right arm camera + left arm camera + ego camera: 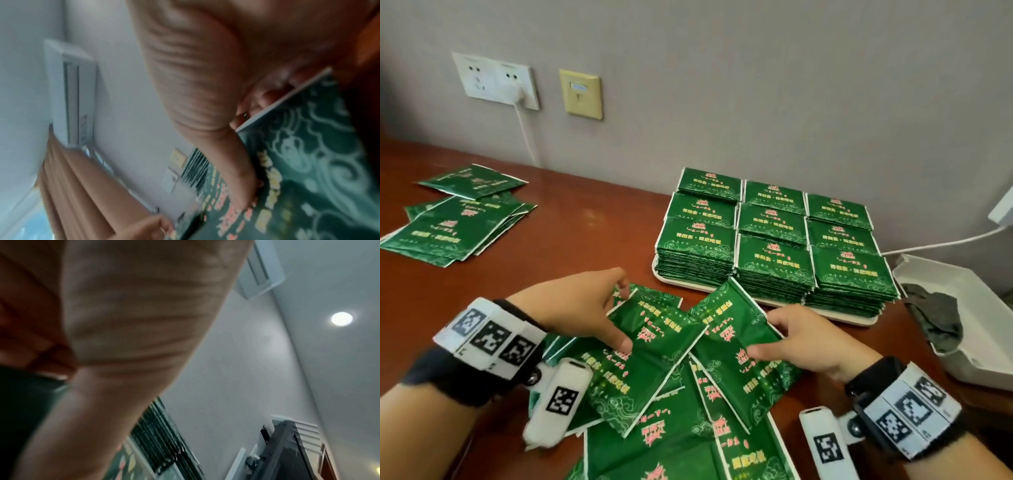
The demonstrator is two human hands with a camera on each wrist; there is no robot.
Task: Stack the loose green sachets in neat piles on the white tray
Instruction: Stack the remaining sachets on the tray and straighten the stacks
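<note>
Sachets point(654, 346): flat glossy green foil rectangles, white-edged.

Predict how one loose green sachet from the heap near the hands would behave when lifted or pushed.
Probably light and thin: the sachets on the white tray pack into dense piles. Likely bendy: the loose green sachet the left hand pinches looks creased. Its glossy face may slide over the others.
</note>
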